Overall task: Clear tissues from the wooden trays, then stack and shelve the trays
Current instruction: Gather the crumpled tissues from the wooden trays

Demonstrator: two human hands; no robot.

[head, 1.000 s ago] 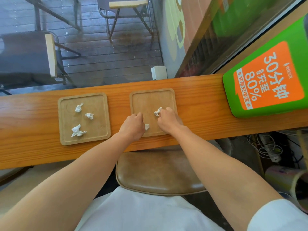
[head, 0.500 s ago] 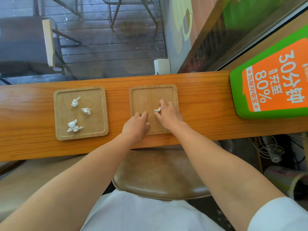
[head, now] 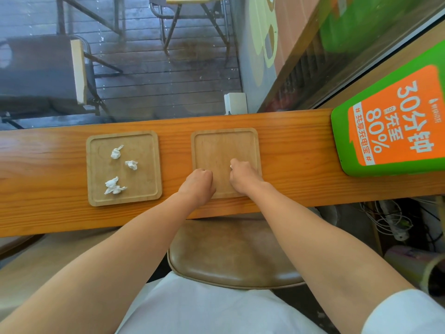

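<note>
Two square wooden trays lie side by side on a long wooden counter (head: 289, 150). The left tray (head: 147, 182) holds three crumpled white tissues: one at the back (head: 116, 152), one in the middle (head: 132, 164), one at the front (head: 113, 186). The right tray (head: 224, 145) shows no loose tissue on its bare surface. My left hand (head: 198, 185) is a closed fist over that tray's near left corner; what it holds is hidden. My right hand (head: 243, 175) is closed over the near right part, with a white scrap of tissue (head: 231, 167) showing at its fingers.
A green and orange sign (head: 390, 121) stands on the counter at the right. A brown padded stool (head: 231, 256) sits below the counter in front of me. A window runs behind the counter, with outdoor chairs beyond it. Cables lie on the floor at the lower right.
My right hand has closed over the tissue that lay on the right tray. My left hand has curled into a fist over the small tissue at the tray's near edge. Both tissues are now hidden.
</note>
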